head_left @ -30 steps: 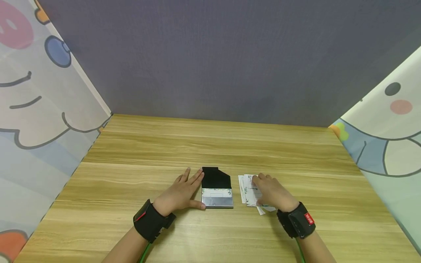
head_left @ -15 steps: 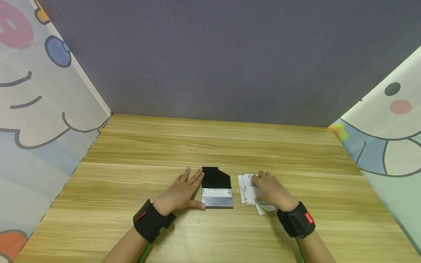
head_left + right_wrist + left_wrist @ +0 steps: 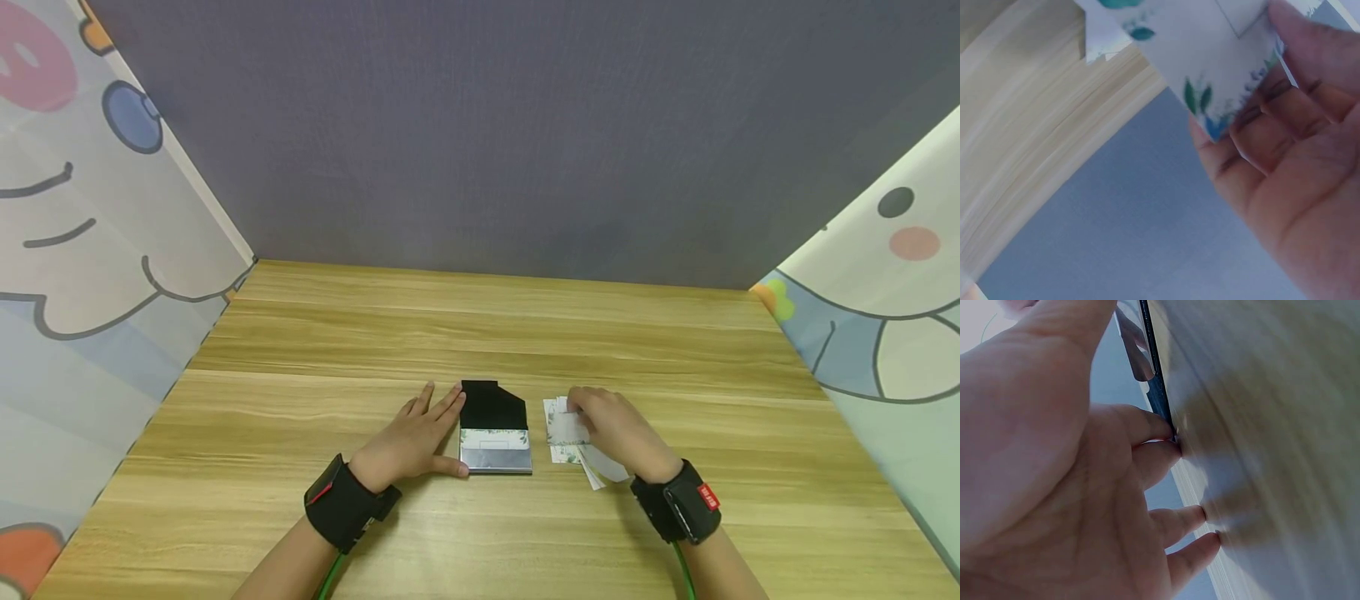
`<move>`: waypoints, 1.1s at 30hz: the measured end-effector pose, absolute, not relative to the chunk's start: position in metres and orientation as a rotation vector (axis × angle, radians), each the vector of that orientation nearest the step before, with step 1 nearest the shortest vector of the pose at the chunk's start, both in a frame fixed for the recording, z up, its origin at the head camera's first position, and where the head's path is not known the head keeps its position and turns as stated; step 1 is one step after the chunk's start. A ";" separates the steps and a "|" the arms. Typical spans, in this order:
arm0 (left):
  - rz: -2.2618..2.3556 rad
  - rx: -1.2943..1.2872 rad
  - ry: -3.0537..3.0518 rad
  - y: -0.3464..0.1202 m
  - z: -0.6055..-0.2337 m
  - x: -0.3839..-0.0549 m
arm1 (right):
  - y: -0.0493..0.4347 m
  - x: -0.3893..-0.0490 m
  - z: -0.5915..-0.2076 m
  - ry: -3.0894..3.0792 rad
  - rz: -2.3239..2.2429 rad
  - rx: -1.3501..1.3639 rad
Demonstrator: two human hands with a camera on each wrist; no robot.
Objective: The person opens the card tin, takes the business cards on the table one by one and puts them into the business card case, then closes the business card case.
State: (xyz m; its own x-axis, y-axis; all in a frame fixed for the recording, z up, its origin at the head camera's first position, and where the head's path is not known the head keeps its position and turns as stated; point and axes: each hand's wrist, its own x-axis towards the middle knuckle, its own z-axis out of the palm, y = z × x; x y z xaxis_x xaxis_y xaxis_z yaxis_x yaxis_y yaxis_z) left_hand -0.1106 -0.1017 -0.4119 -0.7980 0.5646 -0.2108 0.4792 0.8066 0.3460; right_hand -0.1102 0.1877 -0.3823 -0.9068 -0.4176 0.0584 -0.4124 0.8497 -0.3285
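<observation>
Fingers spread, my left hand (image 3: 397, 450) lies on the table with the index fingertip and thumb at the left edge of an opened card case (image 3: 495, 462). The case has a black flap (image 3: 491, 406) folded back and a silver front, with a leaf-printed white card (image 3: 493, 438) showing inside. To its right, my right hand (image 3: 628, 435) pinches a white card (image 3: 1191, 56) between thumb and fingers, tilted up over a loose pile of cards (image 3: 564, 455). Green and blue leaves decorate the held card's edges.
A wooden table (image 3: 495, 333) carries everything, with a grey panel (image 3: 495, 142) rising behind its far edge. Cartoon-printed sheets (image 3: 112, 250) stand at the sides. Both wrists wear black straps (image 3: 678, 502) with green cables.
My right hand has turned over and lifted a card from the pile, its far edge tilting up. My left hand and the case have stayed in place.
</observation>
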 end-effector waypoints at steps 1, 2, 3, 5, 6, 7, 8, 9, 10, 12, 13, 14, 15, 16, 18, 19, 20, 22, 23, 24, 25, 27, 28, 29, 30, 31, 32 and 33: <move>0.398 0.797 2.688 -0.102 -0.412 -0.111 | 0.187 -0.110 -0.382 3.017 -0.542 -0.685; 0.398 0.796 2.688 -0.102 -0.412 -0.111 | 0.187 -0.110 -0.382 3.031 -0.554 -0.693; 0.399 0.795 2.687 -0.102 -0.412 -0.111 | 0.186 -0.111 -0.382 3.046 -0.565 -0.701; 0.400 0.793 2.685 -0.102 -0.411 -0.111 | 0.185 -0.111 -0.382 3.077 -0.591 -0.709; 0.401 0.793 2.683 -0.102 -0.411 -0.111 | 0.184 -0.111 -0.381 3.091 -0.604 -0.713; 0.403 0.793 2.682 -0.102 -0.411 -0.111 | 0.183 -0.111 -0.381 3.105 -0.614 -0.715; 0.404 0.793 2.682 -0.102 -0.411 -0.111 | 0.182 -0.111 -0.381 3.117 -0.624 -0.719; 0.404 0.794 2.681 -0.102 -0.411 -0.111 | 0.182 -0.111 -0.381 3.126 -0.633 -0.723; 0.404 0.795 2.681 -0.102 -0.411 -0.111 | 0.181 -0.111 -0.381 3.132 -0.644 -0.727; 0.405 0.797 2.681 -0.102 -0.410 -0.111 | 0.179 -0.112 -0.381 3.143 -0.660 -0.740; 0.404 0.798 2.682 -0.102 -0.410 -0.111 | 0.178 -0.112 -0.381 3.150 -0.667 -0.744; 0.401 0.799 2.683 -0.102 -0.410 -0.111 | 0.177 -0.112 -0.381 3.155 -0.678 -0.749; 0.398 0.800 2.683 -0.102 -0.411 -0.111 | 0.176 -0.112 -0.381 3.160 -0.688 -0.752; 0.395 0.800 2.684 -0.102 -0.411 -0.111 | 0.175 -0.113 -0.381 3.164 -0.698 -0.757; 0.391 0.799 2.685 -0.102 -0.410 -0.110 | 0.172 -0.113 -0.381 3.173 -0.717 -0.767; 0.390 0.799 2.684 -0.102 -0.410 -0.110 | 0.171 -0.113 -0.381 3.176 -0.722 -0.771; 0.392 0.798 2.683 -0.102 -0.410 -0.110 | 0.169 -0.113 -0.381 3.178 -0.729 -0.775; 0.399 0.795 2.681 -0.102 -0.410 -0.110 | 0.165 -0.114 -0.381 3.179 -0.738 -0.787; 0.402 0.794 2.680 -0.102 -0.409 -0.110 | 0.164 -0.114 -0.381 3.180 -0.742 -0.791; 0.404 0.792 2.678 -0.102 -0.409 -0.110 | 0.162 -0.113 -0.381 3.180 -0.745 -0.796; 0.405 0.792 2.677 -0.102 -0.409 -0.110 | 0.161 -0.113 -0.381 3.180 -0.749 -0.802; 0.405 0.790 2.677 -0.102 -0.409 -0.110 | 0.158 -0.113 -0.382 3.186 -0.757 -0.821; 0.402 0.789 2.676 -0.102 -0.409 -0.110 | 0.156 -0.113 -0.383 3.191 -0.764 -0.831; 0.401 0.789 2.676 -0.102 -0.409 -0.110 | 0.154 -0.113 -0.383 3.198 -0.770 -0.845; 0.399 0.789 2.676 -0.101 -0.409 -0.110 | 0.153 -0.113 -0.383 3.206 -0.775 -0.854; 0.397 0.789 2.677 -0.101 -0.410 -0.110 | 0.151 -0.113 -0.384 3.212 -0.785 -0.863; 0.395 0.788 2.677 -0.101 -0.410 -0.110 | 0.149 -0.113 -0.384 3.216 -0.797 -0.873; 0.393 0.787 2.678 -0.101 -0.410 -0.111 | 0.147 -0.113 -0.384 3.216 -0.812 -0.876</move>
